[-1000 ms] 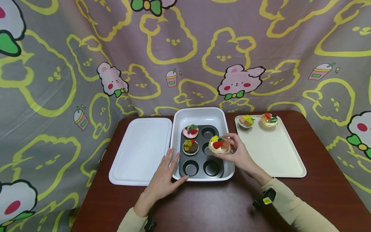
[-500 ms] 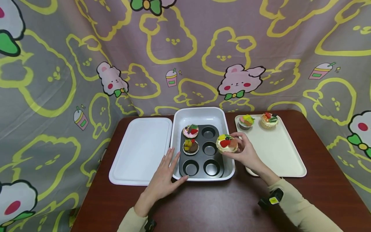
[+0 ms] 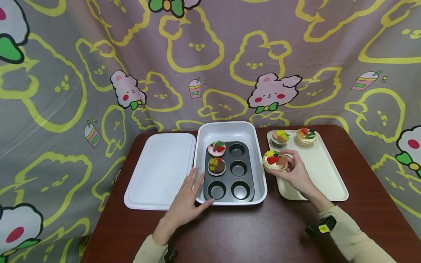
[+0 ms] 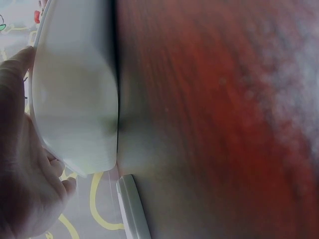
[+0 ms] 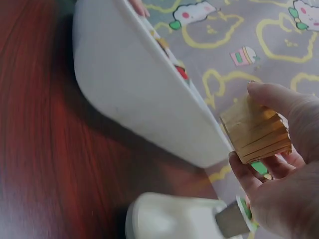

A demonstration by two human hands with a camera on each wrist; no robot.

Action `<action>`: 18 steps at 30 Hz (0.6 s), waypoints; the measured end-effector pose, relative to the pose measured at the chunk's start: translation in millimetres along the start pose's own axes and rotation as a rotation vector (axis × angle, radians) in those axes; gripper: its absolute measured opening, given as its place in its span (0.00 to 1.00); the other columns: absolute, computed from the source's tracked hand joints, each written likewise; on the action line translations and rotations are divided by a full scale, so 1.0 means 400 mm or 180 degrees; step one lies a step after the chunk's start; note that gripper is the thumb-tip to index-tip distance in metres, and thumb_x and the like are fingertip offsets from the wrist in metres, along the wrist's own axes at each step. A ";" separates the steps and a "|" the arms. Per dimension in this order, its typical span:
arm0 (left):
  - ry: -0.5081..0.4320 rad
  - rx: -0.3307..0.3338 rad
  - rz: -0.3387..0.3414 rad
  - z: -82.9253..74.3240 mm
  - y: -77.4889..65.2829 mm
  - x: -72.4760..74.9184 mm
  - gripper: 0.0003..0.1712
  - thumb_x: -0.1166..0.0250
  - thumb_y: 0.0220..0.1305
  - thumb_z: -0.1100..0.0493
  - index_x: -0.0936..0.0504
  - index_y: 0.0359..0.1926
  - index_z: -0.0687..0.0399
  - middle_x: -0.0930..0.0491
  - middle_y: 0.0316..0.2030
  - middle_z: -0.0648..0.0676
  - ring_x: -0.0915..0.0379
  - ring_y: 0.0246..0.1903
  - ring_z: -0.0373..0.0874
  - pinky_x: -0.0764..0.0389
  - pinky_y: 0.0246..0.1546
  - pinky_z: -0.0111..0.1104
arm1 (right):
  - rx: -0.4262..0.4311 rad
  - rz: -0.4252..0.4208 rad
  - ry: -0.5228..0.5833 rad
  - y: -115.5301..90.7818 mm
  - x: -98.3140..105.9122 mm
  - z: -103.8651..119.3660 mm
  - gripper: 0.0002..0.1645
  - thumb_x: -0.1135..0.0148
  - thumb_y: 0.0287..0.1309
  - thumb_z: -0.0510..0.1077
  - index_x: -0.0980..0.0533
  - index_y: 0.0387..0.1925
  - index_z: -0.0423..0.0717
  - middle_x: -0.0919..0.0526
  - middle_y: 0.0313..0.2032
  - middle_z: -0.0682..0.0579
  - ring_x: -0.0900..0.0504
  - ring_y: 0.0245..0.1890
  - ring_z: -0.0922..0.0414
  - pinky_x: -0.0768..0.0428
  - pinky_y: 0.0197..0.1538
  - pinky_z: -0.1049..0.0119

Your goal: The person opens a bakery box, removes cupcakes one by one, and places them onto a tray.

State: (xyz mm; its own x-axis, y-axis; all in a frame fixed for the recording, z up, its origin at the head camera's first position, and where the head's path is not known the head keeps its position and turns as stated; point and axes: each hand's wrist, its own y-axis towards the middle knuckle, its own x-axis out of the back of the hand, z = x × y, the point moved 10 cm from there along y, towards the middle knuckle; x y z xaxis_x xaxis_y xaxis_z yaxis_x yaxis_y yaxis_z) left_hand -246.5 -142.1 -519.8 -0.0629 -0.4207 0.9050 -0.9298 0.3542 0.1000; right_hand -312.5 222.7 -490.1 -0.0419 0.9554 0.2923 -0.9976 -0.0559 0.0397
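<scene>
White tub (image 3: 227, 132) cradles the muffin tin (image 3: 228, 174); left hand (image 3: 186, 197), fingers spread wide at the tub's eight o'clock, seemingly steadies it. At three o'clock, right hand (image 3: 296, 173) pinches strawberry-topped cupcake (image 3: 274, 161) by its sides, likely sparing the topping.

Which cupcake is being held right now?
The cupcake with red, yellow and brown pieces on pale cream: the right hand grips it, while two others sit in the muffin pan and two on the cream-coloured tray.

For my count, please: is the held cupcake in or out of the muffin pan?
Out: the right hand holds the cupcake in the air, right of the muffin pan.
</scene>
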 end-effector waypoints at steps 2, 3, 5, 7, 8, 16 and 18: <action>-0.0007 0.0009 0.0010 0.000 0.000 0.000 0.58 0.35 0.71 0.26 0.44 0.89 0.50 0.54 0.90 0.62 0.57 0.90 0.62 0.43 0.87 0.60 | 0.0054 -0.0066 0.0051 -0.002 0.016 -0.008 0.47 0.21 0.61 0.33 0.40 0.72 0.36 0.17 0.42 0.81 0.20 0.47 0.77 0.26 0.51 0.83; -0.0010 0.0010 0.0010 0.000 0.000 -0.001 0.58 0.35 0.71 0.26 0.44 0.89 0.50 0.54 0.90 0.62 0.57 0.90 0.62 0.43 0.87 0.60 | 0.0076 -0.0096 0.0091 -0.003 0.024 -0.013 0.46 0.21 0.60 0.31 0.40 0.71 0.36 0.17 0.42 0.81 0.20 0.47 0.78 0.25 0.51 0.84; -0.0009 0.0012 0.0013 0.000 0.001 -0.002 0.58 0.35 0.71 0.26 0.44 0.89 0.50 0.54 0.90 0.62 0.57 0.90 0.62 0.43 0.87 0.60 | 0.0111 -0.0160 0.0164 -0.005 0.040 -0.022 0.44 0.22 0.59 0.28 0.39 0.70 0.38 0.16 0.42 0.82 0.20 0.47 0.79 0.25 0.51 0.85; -0.0009 0.0009 0.0009 0.000 0.001 -0.002 0.58 0.35 0.71 0.26 0.43 0.88 0.51 0.54 0.90 0.62 0.57 0.90 0.62 0.43 0.87 0.60 | 0.0135 -0.0218 0.0211 -0.006 0.056 -0.032 0.42 0.23 0.59 0.27 0.37 0.68 0.41 0.16 0.43 0.82 0.19 0.47 0.80 0.24 0.51 0.86; -0.0008 0.0008 0.0007 0.000 0.001 -0.002 0.58 0.35 0.71 0.26 0.43 0.88 0.51 0.54 0.90 0.62 0.57 0.90 0.62 0.43 0.87 0.60 | 0.0137 -0.0251 0.0231 -0.006 0.064 -0.038 0.42 0.24 0.58 0.26 0.37 0.67 0.43 0.16 0.43 0.82 0.19 0.46 0.80 0.23 0.50 0.86; -0.0018 0.0034 0.0009 0.000 0.001 0.000 0.58 0.35 0.71 0.26 0.44 0.89 0.50 0.55 0.90 0.62 0.58 0.90 0.61 0.44 0.88 0.59 | 0.0001 -0.0563 0.0124 0.009 0.149 -0.087 0.41 0.24 0.61 0.28 0.38 0.64 0.54 0.20 0.44 0.87 0.20 0.45 0.83 0.24 0.49 0.89; -0.0009 0.0031 0.0011 -0.002 0.001 0.001 0.58 0.35 0.71 0.26 0.44 0.89 0.50 0.54 0.90 0.62 0.58 0.90 0.61 0.44 0.88 0.60 | -0.0073 -0.0661 0.0069 0.016 0.176 -0.104 0.41 0.24 0.62 0.29 0.39 0.64 0.55 0.21 0.43 0.87 0.20 0.45 0.83 0.24 0.49 0.89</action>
State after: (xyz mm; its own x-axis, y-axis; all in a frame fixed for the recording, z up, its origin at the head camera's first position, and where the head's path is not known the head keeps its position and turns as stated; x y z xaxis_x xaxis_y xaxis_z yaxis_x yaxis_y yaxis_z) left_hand -246.6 -141.6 -519.2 -0.0671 -0.4217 0.9043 -0.9331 0.3474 0.0927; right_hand -324.3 301.8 -508.9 0.1639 0.9518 0.2594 -0.9859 0.1493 0.0752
